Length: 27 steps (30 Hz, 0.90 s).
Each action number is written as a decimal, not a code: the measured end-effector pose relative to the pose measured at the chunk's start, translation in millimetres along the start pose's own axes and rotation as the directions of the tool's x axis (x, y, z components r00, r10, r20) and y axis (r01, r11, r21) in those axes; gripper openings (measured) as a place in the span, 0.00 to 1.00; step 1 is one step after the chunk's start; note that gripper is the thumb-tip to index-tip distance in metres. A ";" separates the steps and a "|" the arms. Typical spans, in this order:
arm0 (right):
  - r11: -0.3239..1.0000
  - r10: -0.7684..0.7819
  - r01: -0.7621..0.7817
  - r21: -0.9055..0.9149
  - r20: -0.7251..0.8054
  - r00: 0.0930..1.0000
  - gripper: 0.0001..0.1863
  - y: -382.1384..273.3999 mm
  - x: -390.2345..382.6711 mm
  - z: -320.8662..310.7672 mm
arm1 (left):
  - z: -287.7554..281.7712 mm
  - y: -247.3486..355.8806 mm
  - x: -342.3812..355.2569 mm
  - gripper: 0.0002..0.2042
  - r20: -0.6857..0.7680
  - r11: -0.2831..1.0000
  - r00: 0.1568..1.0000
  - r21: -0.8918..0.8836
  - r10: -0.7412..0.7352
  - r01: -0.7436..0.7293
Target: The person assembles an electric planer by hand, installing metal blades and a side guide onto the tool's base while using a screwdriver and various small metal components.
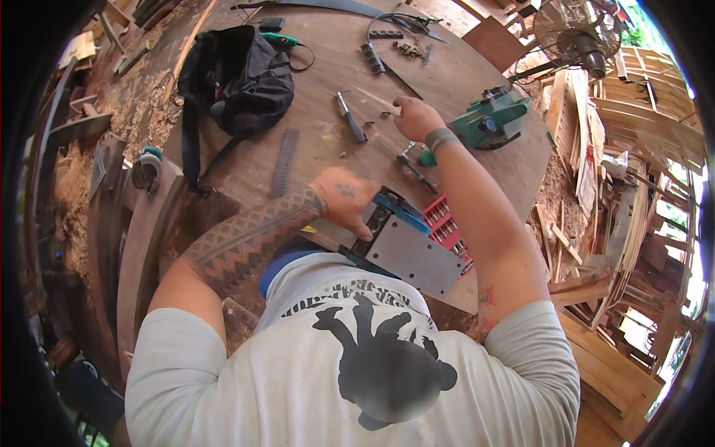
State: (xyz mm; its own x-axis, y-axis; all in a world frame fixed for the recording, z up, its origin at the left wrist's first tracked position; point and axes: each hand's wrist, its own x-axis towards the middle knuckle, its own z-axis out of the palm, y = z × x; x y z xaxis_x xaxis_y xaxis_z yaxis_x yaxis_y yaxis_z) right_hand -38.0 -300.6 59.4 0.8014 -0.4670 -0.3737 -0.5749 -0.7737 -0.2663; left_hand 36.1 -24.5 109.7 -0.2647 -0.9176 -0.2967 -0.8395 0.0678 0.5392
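Note:
My left hand (344, 200) grips the end of a blue-and-black power planer (417, 257), which lies with its flat grey metal sole facing up close to my body. The thumb presses beside the dark slot in the sole; the other fingers are partly hidden. Farther out, my right hand (417, 119) is over the table with its fingers curled together; anything in them is too small to make out. Small metal bits (386, 114) lie just left of it. A screwdriver-like tool (351, 118) and a ratchet-like tool (417, 167) flank that area.
A green power tool (488, 119) stands right of my right hand. A red bit set (447, 227) lies beside the planer. A black bag (238, 82) and metal ruler (285, 162) are at left. Around the wooden table (320, 67) are a fan (577, 37), timber and shavings.

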 end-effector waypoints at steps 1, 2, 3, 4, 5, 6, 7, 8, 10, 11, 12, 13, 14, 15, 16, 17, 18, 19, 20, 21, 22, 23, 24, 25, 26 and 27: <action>1.000 -0.008 0.008 0.007 0.010 1.000 0.27 0.8 8.4 10.3 | 2.0 -1.0 -0.1 0.42 -0.025 1.000 1.000 0.002 0.019 -0.019; 1.000 -0.012 0.014 0.027 -0.046 0.999 0.28 -0.6 13.8 20.0 | 2.9 -2.3 -0.2 0.42 -0.020 1.000 1.000 -0.007 0.002 -0.002; 0.999 -0.013 0.018 0.047 -0.103 0.995 0.28 -1.8 18.6 29.5 | 2.8 -4.4 1.1 0.43 -0.007 1.000 1.000 -0.017 0.008 -0.008; 0.997 0.069 -0.067 0.027 -0.073 0.995 0.25 -2.9 22.1 39.2 | 3.3 -5.8 0.8 0.43 0.006 1.000 1.000 -0.027 0.016 -0.016; 0.998 0.057 -0.056 0.026 -0.066 0.996 0.25 -7.0 25.9 43.2 | 1.7 -6.5 0.8 0.43 0.004 0.999 1.000 -0.033 0.004 -0.004; 0.995 0.087 -0.090 -0.046 -0.063 0.994 0.22 -11.2 29.0 47.4 | -0.5 -6.8 0.4 0.43 0.021 0.999 1.000 -0.041 -0.001 0.001; 0.985 0.119 -0.125 -0.118 -0.063 0.991 0.20 -14.1 31.1 51.0 | -1.6 -7.8 -0.5 0.43 0.039 0.999 0.999 -0.048 -0.003 0.005; 0.986 0.109 -0.116 -0.122 -0.056 0.992 0.20 -18.0 31.5 48.8 | 1.3 -9.6 -0.9 0.43 0.035 0.998 0.999 -0.055 -0.012 0.014; 0.984 0.091 -0.089 -0.155 0.007 0.996 0.17 -23.1 31.0 42.6 | 6.8 -13.0 -0.3 0.43 0.001 1.000 1.000 -0.029 0.008 -0.008; 0.983 0.097 -0.095 -0.156 0.008 0.995 0.17 -19.6 29.6 43.1 | 5.1 -12.5 1.6 0.43 0.002 0.999 1.000 -0.030 0.014 -0.013; 0.984 0.104 -0.107 -0.143 -0.029 0.994 0.16 -15.8 27.6 43.9 | 3.3 -12.0 3.8 0.43 0.015 1.000 1.000 -0.028 0.012 -0.012; 0.984 0.114 -0.122 -0.129 -0.066 0.991 0.15 -11.1 24.2 44.6 | 1.8 -10.6 6.0 0.42 0.030 1.000 0.999 -0.025 0.014 -0.013; 0.983 0.120 -0.127 -0.131 -0.066 0.991 0.15 -11.5 17.3 41.9 | 1.1 -8.8 6.2 0.42 0.030 0.999 0.999 -0.027 0.019 -0.018; 0.998 0.055 -0.055 -0.001 -0.064 0.996 0.13 -15.7 7.9 33.8 | -0.7 -8.0 6.4 0.42 0.044 1.000 0.999 -0.023 -0.002 0.003; 0.992 -0.007 0.016 0.129 -0.070 0.998 0.13 -18.6 -4.5 25.9 | -2.6 -7.0 6.8 0.42 0.058 1.000 0.998 -0.018 -0.022 0.023; 0.957 -0.041 0.063 0.285 -0.082 0.996 0.12 -21.9 -25.5 14.2 | -6.4 -4.9 6.8 0.42 0.049 1.000 0.999 -0.017 -0.018 0.018; 0.894 -0.082 0.113 0.433 -0.090 0.993 0.12 -27.7 -51.6 5.9 | -7.9 -2.9 4.1 0.42 0.059 0.999 0.997 -0.019 -0.039 0.040; 0.852 -0.122 0.174 0.494 -0.136 0.983 0.12 -31.8 -80.9 -1.6 | -9.9 -0.5 3.2 0.41 0.072 0.998 0.996 -0.017 -0.052 0.053; 0.801 -0.160 0.238 0.550 -0.186 0.969 0.12 -37.2 -109.6 -8.5 | -12.4 0.5 2.0 0.41 0.066 0.998 0.996 -0.019 -0.052 0.053; 0.788 -0.145 0.181 0.589 -0.108 0.984 0.12 -44.8 -138.0 -16.4 | -14.5 0.5 2.5 0.41 0.074 0.998 0.996 -0.037 -0.044 0.046; 0.773 -0.126 0.117 0.624 -0.030 0.992 0.12 -50.5 -162.7 -19.9 | -15.3 0.8 4.0 0.40 0.084 0.998 0.996 -0.054 -0.031 0.036; 0.777 -0.114 0.109 0.619 -0.031 0.993 0.12 -50.8 -180.7 -15.7 | -13.8 0.4 6.5 0.40 0.083 0.998 0.996 -0.055 -0.018 0.022; 0.770 -0.258 0.238 0.592 -0.052 0.965 0.12 -50.6 -195.4 -10.9 | -14.2 -1.2 9.5 0.40 0.084 0.998 0.996 -0.057 0.005 0.000; 0.744 -0.398 0.364 0.561 -0.065 0.915 0.12 -50.6 -206.8 -5.8 | -13.5 -1.4 11.9 0.40 0.085 0.998 0.996 -0.060 0.026 -0.021; 0.751 -0.387 0.361 0.553 -0.074 0.919 0.12 -51.7 -214.3 -0.8 | -15.0 0.7 13.2 0.40 0.081 0.998 0.996 -0.052 0.040 -0.036; 0.787 -0.438 0.426 0.446 -0.081 0.895 0.12 -54.2 -220.4 7.5 | -14.7 3.4 12.9 0.40 0.089 1.000 0.996 -0.015 0.014 -0.012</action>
State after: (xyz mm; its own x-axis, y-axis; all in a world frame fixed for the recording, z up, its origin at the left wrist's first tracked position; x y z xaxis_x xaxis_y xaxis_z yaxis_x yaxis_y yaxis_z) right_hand -184.7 -152.5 149.5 0.9828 -0.1138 -0.1456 -0.1847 -0.6172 -0.7648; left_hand 36.8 -41.8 119.3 -0.3171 -0.8782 -0.3580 -0.8291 0.0734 0.5543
